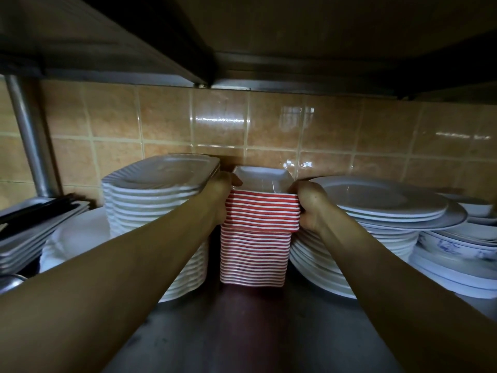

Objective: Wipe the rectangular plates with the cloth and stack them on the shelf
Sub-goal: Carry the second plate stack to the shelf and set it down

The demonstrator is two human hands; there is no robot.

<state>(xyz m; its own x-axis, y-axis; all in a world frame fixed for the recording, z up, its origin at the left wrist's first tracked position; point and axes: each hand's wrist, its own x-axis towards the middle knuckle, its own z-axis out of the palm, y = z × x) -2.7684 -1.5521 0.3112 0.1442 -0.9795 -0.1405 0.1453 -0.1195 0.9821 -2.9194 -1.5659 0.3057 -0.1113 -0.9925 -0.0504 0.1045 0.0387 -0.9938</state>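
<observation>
Hands, left hand (pixel 221 196) at 9 o'clock and right hand (pixel 309 204) at 3, grip the upper red-edged plates (pixel 262 211); I'd lower them squarely onto the lower stack (pixel 254 257).

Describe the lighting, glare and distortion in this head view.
Head view: dim overall, the upper shelf underside nearly black; bright glare streaks on the tiled wall; wide-angle stretch makes both forearms balloon toward the corners; the red-and-white plate stack stays sharp between left hand and right hand.

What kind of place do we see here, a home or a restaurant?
Probably a restaurant or canteen kitchen store: a metal shelf against a tiled wall, crowded with tall stacks of white plates and red-edged dishes.
</observation>
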